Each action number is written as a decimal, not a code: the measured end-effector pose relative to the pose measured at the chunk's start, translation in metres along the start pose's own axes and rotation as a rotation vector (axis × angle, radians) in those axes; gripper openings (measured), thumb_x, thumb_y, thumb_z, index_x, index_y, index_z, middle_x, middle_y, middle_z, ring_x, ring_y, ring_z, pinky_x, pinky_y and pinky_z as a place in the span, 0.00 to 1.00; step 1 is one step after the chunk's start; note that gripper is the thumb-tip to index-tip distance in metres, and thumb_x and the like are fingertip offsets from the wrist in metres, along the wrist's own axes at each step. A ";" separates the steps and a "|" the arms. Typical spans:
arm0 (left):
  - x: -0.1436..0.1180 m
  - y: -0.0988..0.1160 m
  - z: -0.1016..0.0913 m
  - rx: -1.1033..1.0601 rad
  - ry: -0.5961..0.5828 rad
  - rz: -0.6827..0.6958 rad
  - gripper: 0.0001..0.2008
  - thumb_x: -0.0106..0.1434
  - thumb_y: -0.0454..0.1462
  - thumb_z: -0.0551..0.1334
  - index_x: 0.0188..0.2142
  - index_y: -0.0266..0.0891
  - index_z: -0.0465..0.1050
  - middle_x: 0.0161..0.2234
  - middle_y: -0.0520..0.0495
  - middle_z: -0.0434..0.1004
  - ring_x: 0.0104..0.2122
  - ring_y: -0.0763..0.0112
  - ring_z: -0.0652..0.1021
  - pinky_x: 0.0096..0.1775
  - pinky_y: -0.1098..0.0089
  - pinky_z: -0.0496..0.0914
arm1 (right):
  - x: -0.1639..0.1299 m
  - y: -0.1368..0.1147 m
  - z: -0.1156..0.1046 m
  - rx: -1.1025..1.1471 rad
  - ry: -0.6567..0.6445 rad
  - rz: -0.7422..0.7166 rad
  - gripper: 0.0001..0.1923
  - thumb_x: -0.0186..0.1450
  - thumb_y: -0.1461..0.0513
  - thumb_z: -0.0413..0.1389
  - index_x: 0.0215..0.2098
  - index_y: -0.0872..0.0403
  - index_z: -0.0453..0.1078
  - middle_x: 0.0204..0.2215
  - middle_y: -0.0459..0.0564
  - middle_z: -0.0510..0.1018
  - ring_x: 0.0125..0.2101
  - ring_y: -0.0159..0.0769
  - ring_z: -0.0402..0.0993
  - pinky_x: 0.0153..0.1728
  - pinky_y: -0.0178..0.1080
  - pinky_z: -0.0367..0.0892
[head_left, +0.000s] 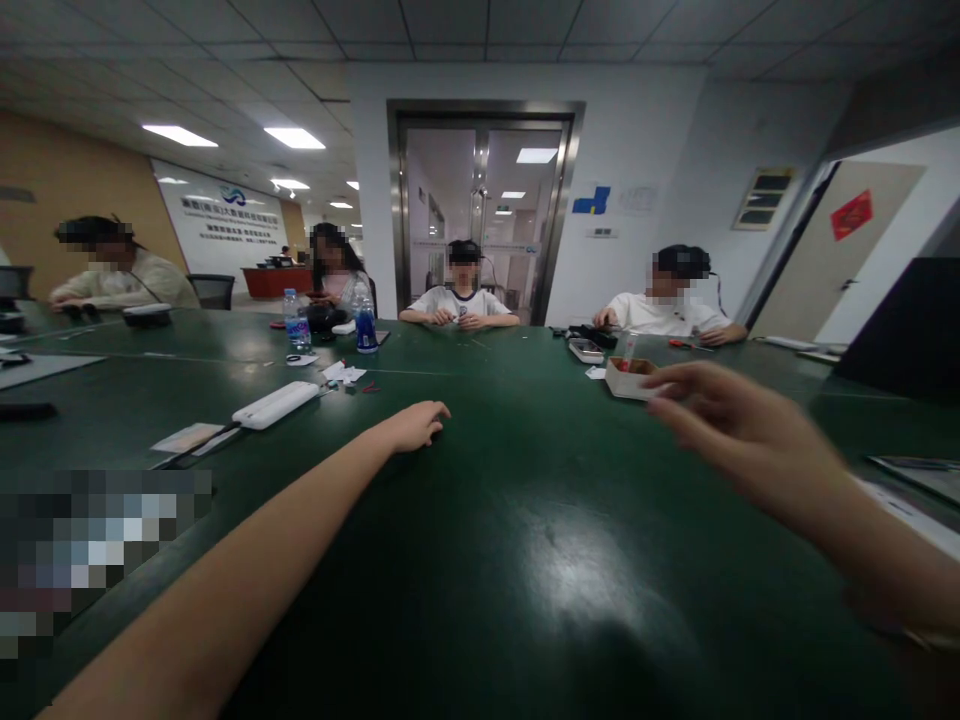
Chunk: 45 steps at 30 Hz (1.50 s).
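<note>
My left hand (pixel 417 426) is stretched forward at the middle of the dark green table (pixel 480 540). Its fingers are loosely bent and apart, and nothing shows in them. Raised over the right side is my right hand (pixel 739 430), slightly blurred, its fingers extended and holding nothing visible. Those fingertips appear beside a small pale open box (pixel 630 385); whether they touch it I cannot tell. A clear upright piece with some red stands in the box, too small to name. Part of the box's right side is hidden behind my fingers.
A white power strip (pixel 276 405) lies left of my left hand, near paper scraps (pixel 343 373). Two plastic bottles (pixel 297 325) stand beyond it. A white device (pixel 586 350) sits behind the box. Several people sit around the far side. A dark panel (pixel 907 335) rises at right.
</note>
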<state>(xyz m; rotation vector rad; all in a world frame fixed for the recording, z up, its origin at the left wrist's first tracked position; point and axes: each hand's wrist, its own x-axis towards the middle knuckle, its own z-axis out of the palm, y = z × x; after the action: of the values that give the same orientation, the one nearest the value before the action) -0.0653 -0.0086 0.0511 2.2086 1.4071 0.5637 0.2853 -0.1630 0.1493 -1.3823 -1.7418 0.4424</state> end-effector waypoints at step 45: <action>0.059 -0.005 0.066 -0.680 0.324 -0.116 0.07 0.55 0.32 0.63 0.34 0.31 0.72 0.28 0.43 0.76 0.28 0.71 0.76 0.36 0.69 0.71 | 0.129 0.076 0.230 1.001 -0.217 0.338 0.10 0.56 0.77 0.55 0.32 0.60 0.68 0.21 0.47 0.73 0.19 0.27 0.72 0.21 0.28 0.70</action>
<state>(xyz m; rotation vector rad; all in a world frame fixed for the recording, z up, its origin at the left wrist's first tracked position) -0.0083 0.0363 0.0003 1.5302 1.2296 1.1926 0.1480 0.0318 0.0130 -0.8750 -1.1193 1.4551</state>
